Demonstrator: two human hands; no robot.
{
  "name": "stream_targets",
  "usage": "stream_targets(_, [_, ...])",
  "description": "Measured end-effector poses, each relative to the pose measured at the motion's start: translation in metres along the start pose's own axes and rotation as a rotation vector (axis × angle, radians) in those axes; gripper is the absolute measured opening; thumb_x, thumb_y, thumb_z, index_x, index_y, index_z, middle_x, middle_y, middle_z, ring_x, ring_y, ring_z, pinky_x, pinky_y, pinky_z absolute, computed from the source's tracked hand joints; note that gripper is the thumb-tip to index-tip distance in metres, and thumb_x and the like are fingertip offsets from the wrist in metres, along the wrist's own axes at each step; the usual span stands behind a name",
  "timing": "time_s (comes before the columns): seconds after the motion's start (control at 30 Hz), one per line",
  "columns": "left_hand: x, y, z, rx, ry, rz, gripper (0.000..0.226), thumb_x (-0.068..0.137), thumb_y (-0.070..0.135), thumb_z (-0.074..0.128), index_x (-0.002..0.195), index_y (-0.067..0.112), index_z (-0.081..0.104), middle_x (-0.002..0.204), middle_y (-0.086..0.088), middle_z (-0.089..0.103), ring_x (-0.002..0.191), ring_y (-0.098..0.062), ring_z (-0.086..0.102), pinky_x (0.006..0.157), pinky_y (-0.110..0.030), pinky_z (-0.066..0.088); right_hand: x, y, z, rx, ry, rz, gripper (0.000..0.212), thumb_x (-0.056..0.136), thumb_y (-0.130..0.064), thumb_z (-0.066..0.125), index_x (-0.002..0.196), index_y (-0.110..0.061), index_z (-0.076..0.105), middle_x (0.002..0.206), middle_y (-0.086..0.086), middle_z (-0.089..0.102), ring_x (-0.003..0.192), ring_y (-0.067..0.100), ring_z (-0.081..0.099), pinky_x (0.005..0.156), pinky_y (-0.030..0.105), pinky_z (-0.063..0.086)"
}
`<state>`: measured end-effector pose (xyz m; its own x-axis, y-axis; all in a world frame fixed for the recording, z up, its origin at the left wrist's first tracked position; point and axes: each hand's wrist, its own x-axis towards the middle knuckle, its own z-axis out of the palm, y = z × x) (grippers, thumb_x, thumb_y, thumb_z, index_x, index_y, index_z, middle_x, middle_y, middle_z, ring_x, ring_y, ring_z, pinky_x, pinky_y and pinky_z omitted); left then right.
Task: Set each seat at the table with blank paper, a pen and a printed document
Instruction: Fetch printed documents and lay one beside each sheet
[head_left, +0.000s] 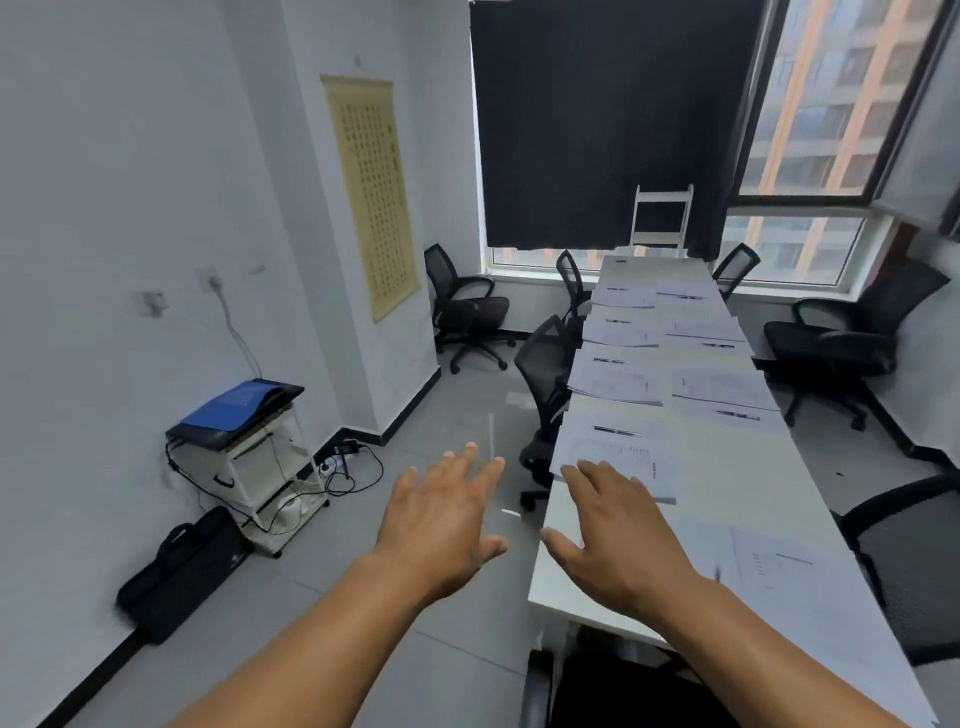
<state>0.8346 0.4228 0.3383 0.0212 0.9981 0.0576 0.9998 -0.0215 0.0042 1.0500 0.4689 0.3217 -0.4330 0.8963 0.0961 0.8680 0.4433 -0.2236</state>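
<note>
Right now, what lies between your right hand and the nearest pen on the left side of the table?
In the head view, only a printed document lies between the right hand and that pen.

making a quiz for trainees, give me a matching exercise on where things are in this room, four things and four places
Things:
1. blue folder
2. black bag
3. scroll
4. pen

Places:
A. hanging on the wall
B. on the floor against the wall
C. on papers on the table
D. on top of the small white cart

Pairs: 1-D, 2-B, 3-A, 4-C
</note>
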Motion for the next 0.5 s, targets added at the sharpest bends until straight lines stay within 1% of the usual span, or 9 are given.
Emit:
stream_targets(0.07, [-0.002,-0.048,-0.007,0.005,0.005,-0.013,0.096,0.101,0.065,0.063,0.173,0.038,0.005,0.184,-0.001,0.001,0.17,-0.025,0.008,0.135,-0.058,0.015,0.021,-0.044,0.001,-0.018,0.023,-0.019,0.079,0.103,-0.064,0.046,0.168,-0.024,0.024,0.173,-0.002,0.026,0.159,0.022,0.024,0.132,0.042,0.019])
stream_targets(0.13, [-0.004,-0.096,-0.013,0.001,0.007,-0.023,0.096,0.1,0.064,0.064,0.173,0.038,0.006,0.184,-0.002,0.001,0.17,-0.025,0.008,0.134,-0.058,0.015,0.044,-0.087,0.004,-0.021,0.042,-0.016,0.078,0.103,-0.063,0.048,0.167,-0.023,0.028,0.169,-0.002,0.032,0.155,0.022,0.03,0.129,0.04,0.025])
stream_targets(0.23, [-0.006,-0.147,-0.02,0.0,0.001,-0.043,0.097,0.1,0.065,0.063,0.173,0.038,0.005,0.184,-0.002,0.002,0.169,-0.026,0.009,0.134,-0.058,0.017,0.068,-0.132,0.011,-0.015,0.05,-0.012,0.076,0.099,-0.066,0.047,0.161,-0.025,0.035,0.164,-0.002,0.04,0.149,0.024,0.039,0.125,0.042,0.033])
stream_targets(0.27, [-0.006,-0.162,-0.023,0.002,-0.002,-0.052,0.097,0.1,0.065,0.063,0.173,0.038,0.005,0.184,-0.002,0.002,0.169,-0.026,0.009,0.133,-0.058,0.018,0.075,-0.145,0.012,-0.011,0.052,-0.011,0.076,0.098,-0.067,0.047,0.161,-0.025,0.035,0.164,-0.002,0.04,0.15,0.025,0.039,0.125,0.043,0.034])
stream_targets(0.33, [-0.005,-0.194,-0.029,0.004,0.006,-0.059,0.097,0.1,0.065,0.063,0.173,0.038,0.005,0.184,-0.002,0.002,0.17,-0.026,0.009,0.133,-0.058,0.018,0.093,-0.173,0.015,-0.004,0.048,-0.009,0.079,0.1,-0.066,0.048,0.164,-0.024,0.03,0.17,0.0,0.035,0.157,0.026,0.033,0.129,0.046,0.029])
stream_targets(0.4, [-0.002,-0.21,-0.033,0.004,0.002,-0.06,0.096,0.101,0.066,0.062,0.173,0.038,0.005,0.184,-0.002,0.003,0.17,-0.026,0.009,0.133,-0.059,0.018,0.104,-0.186,0.013,-0.013,0.048,-0.012,0.08,0.101,-0.065,0.049,0.166,-0.024,0.027,0.173,0.001,0.03,0.161,0.025,0.027,0.133,0.047,0.022])
stream_targets(0.5, [0.013,-0.235,-0.036,-0.008,0.022,-0.063,0.096,0.101,0.067,0.061,0.173,0.039,0.005,0.184,0.0,0.004,0.169,-0.024,0.011,0.133,-0.057,0.02,0.125,-0.202,0.01,-0.014,0.046,-0.023,0.076,0.103,-0.063,0.049,0.165,-0.024,0.027,0.172,-0.001,0.03,0.162,0.024,0.023,0.134,0.046,0.018])
